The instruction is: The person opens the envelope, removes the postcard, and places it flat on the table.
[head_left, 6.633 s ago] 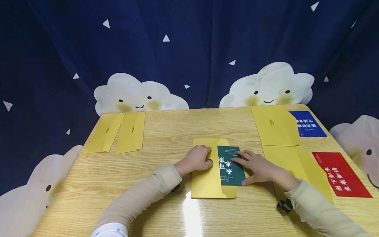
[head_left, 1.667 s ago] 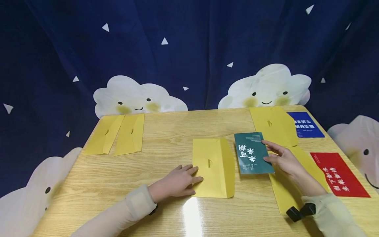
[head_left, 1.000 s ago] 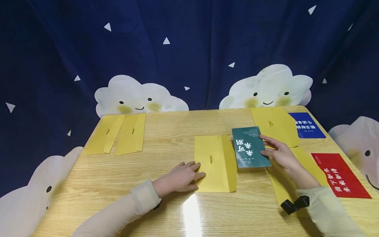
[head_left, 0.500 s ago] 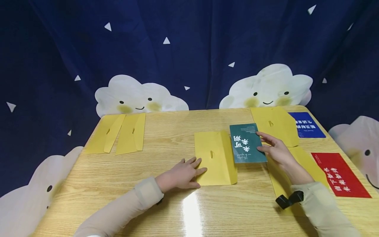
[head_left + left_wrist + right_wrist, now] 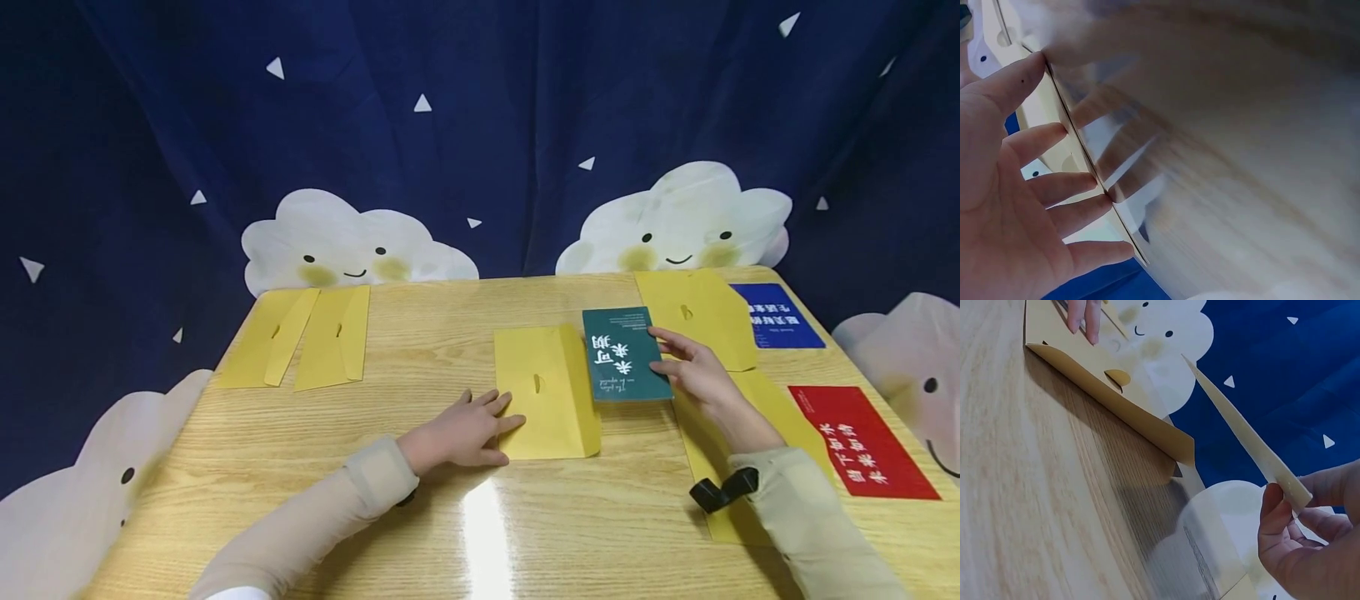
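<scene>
A green card (image 5: 626,367) with white characters is pinched at its right edge between the thumb and fingers of my right hand (image 5: 701,383). In the right wrist view the card (image 5: 1244,439) shows nearly edge-on, raised above the table. Just left of it lies a yellow envelope (image 5: 528,358), its flap (image 5: 579,392) unfolded to the right and lifted a little. My left hand (image 5: 461,433) lies with spread fingers on the envelope's left edge. The left wrist view has those fingertips (image 5: 1094,182) along the envelope's edge, close to the tabletop.
Two yellow envelopes (image 5: 333,350) lie at the back left. Two more, one farther back (image 5: 671,329) and one nearer (image 5: 765,417), lie at the right under and beyond my right arm. A blue card (image 5: 787,321) and a red card (image 5: 866,450) are by the right edge.
The green card, partly inside the envelope at first, has come out and then moved left and away from me. The left hand has slid the envelope away from me.
</scene>
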Demonstrator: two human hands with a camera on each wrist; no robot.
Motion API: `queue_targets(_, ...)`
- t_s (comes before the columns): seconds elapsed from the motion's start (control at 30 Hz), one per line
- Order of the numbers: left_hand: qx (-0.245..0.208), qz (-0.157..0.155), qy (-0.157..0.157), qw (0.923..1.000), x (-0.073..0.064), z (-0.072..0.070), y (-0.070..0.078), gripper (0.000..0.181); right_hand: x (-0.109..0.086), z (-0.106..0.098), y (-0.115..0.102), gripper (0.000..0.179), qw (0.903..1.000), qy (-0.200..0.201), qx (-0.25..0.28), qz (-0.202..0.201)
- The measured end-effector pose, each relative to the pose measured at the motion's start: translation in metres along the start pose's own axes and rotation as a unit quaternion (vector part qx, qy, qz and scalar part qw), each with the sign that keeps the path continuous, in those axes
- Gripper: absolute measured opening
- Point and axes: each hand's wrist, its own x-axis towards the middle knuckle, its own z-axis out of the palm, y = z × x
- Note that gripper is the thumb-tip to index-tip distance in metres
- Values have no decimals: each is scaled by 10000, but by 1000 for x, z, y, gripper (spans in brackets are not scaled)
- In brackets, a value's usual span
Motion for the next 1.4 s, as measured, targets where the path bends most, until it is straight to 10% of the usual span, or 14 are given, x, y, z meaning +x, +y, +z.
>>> queue_targets(1.4,-470,-238,-59,9986,41,-13,-34,61,54,-13,-2,61,9965,591,52,583)
